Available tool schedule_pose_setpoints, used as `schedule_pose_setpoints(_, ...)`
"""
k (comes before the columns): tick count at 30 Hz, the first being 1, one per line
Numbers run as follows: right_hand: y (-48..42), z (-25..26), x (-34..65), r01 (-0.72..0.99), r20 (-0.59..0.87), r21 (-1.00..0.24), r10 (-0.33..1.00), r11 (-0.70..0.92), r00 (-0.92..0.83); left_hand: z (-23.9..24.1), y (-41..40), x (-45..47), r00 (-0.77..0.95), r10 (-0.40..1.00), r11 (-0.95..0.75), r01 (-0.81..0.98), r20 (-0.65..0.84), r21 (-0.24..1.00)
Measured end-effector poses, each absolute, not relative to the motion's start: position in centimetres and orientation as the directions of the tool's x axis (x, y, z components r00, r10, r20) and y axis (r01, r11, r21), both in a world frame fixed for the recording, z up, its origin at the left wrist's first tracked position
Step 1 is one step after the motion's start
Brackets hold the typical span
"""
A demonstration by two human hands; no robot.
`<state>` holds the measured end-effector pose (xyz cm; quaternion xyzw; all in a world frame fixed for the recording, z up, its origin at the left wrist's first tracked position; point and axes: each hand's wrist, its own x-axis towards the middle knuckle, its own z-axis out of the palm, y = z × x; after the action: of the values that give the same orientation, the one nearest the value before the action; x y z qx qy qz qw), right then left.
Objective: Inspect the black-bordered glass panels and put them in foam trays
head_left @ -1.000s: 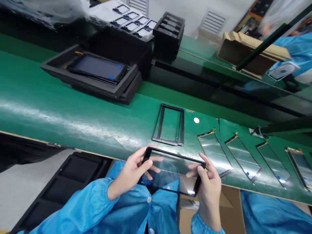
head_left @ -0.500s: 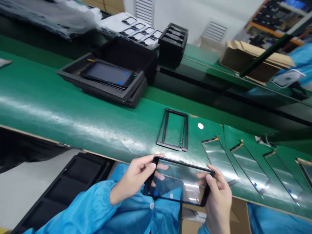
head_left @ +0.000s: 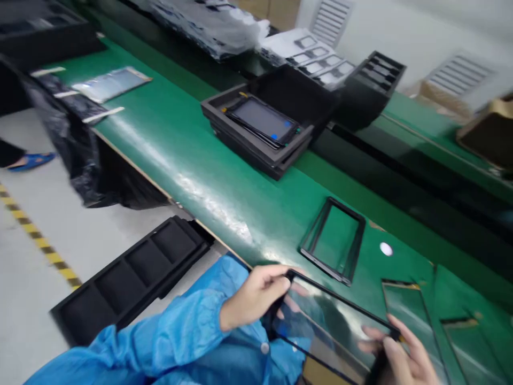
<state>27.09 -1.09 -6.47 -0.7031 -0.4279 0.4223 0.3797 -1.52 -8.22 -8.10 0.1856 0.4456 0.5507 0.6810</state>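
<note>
Between my two hands is a black-rimmed glass touch panel (head_left: 320,315), see-through in the middle, so fingers show behind it. My left hand (head_left: 260,294) pinches its left end, thumb in front. At the other end my right hand (head_left: 404,347) grips the right edge, partly cut off by the picture's lower border. The panel is held at the bench's front edge, above my blue smock. Just beyond it on the green bench lie black rectangular frames (head_left: 316,262), seemingly two overlapping.
Behind stands a black foam tray (head_left: 276,155) holding stacked panels (head_left: 260,117). More clear panels (head_left: 412,305) lie to the right. A silvery panel in film (head_left: 114,83) lies at the far left, near a hanging black plastic bag (head_left: 84,155). An empty compartment tray (head_left: 132,272) sits below the bench.
The view has swung left, so the bench things appear further right and the black bag and floor tape have come in. Both hands still hold the panel, now lower right in the picture.
</note>
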Motion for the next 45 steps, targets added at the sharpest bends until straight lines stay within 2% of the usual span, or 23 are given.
schedule_pose_setpoints(1, -1.3, -6.3, 26.1, 0.244, -0.310, -0.901, 0.925, -0.360, 0.220, -7.9, -8.1, -2.2, -0.020, 0.916, 0.320, -0.562, -0.400, 0.763)
schedule_pose_setpoints(6, -1.8, -5.6, 22.5, 0.078, -0.286, -0.949, 0.937, -0.306, 0.199, -7.1, -7.1, -5.1, -0.084, 0.908, 0.335, -0.444, -0.411, 0.831)
schedule_pose_setpoints(15, -2.4, -4.1, 21.5, -0.002, -0.217, -0.976, 0.963, -0.219, 0.158, -6.7, -7.3, -6.2, -0.146, 0.866, 0.387, -0.410, -0.479, 0.826)
schedule_pose_setpoints(18, -2.3, -3.6, 21.0, -0.063, -0.173, -0.984, 0.978, -0.166, 0.115, -7.4, -7.4, -6.9, -0.142, 0.874, 0.397, -0.347, -0.466, 0.850)
schedule_pose_setpoints(20, -2.4, -3.5, 20.6, -0.076, -0.154, -0.986, 0.983, -0.147, 0.096, -7.4, -7.2, -7.5, -0.162, 0.913, 0.338, -0.213, -0.374, 0.917)
schedule_pose_setpoints(22, -2.6, -3.4, 20.3, -0.069, -0.137, -0.989, 0.987, -0.132, 0.078, -7.0, -6.5, -8.1, -0.203, 0.964, 0.190, 0.082, -0.170, 0.978)
schedule_pose_setpoints(24, -2.7, -3.4, 19.8, -0.044, -0.123, -0.991, 0.992, -0.122, 0.009, -6.1, -5.5, -8.3, -0.104, 0.990, -0.046, 0.428, 0.100, 0.903)
schedule_pose_setpoints(26, -2.6, -3.3, 19.2, -0.022, -0.129, -0.991, 0.983, -0.133, -0.129, -4.9, -4.3, -7.8, 0.131, 0.968, -0.249, 0.571, 0.212, 0.782)
schedule_pose_setpoints(28, -2.2, -2.9, 18.8, -0.051, -0.152, -0.984, 0.950, -0.172, -0.274, -3.7, -3.3, -6.7, 0.332, 0.934, -0.296, 0.505, 0.134, 0.811)
schedule_pose_setpoints(29, -1.9, -2.7, 18.7, -0.087, -0.152, -0.978, 0.937, -0.188, -0.315, -3.2, -2.9, -6.0, 0.379, 0.924, -0.233, 0.451, 0.051, 0.861)
schedule_pose_setpoints(31, -1.3, -2.4, 18.9, -0.172, -0.121, -0.969, 0.945, -0.180, -0.304, -2.7, -2.5, -4.9, 0.358, 0.928, -0.022, 0.333, -0.105, 0.943)
schedule_pose_setpoints(33, -0.9, -2.5, 19.3, -0.207, -0.073, -0.971, 0.975, -0.118, -0.209, -2.6, -2.4, -4.4, 0.247, 0.948, 0.162, 0.170, -0.201, 0.972)
schedule_pose_setpoints(35, -0.9, -2.9, 19.5, -0.191, -0.062, -0.978, 0.989, -0.087, -0.132, -2.6, -2.5, -4.3, 0.153, 0.959, 0.240, 0.008, -0.239, 0.971)
schedule_pose_setpoints(37, -1.4, -3.5, 19.3, -0.180, -0.082, -0.979, 0.993, -0.095, -0.081, -2.6, -2.7, -4.4, 0.116, 0.961, 0.261, -0.080, -0.251, 0.962)
schedule_pose_setpoints(41, -2.3, -3.9, 18.2, -0.208, -0.094, -0.974, 0.996, -0.090, 0.007, -2.6, -2.5, -4.6, 0.095, 0.960, 0.276, -0.139, -0.265, 0.951)
schedule_pose_setpoints(45, -2.5, -3.6, 17.6, -0.210, -0.102, -0.972, 0.995, -0.105, -0.024, -3.3, -2.3, -4.9, 0.079, 0.954, 0.298, -0.171, -0.288, 0.939)
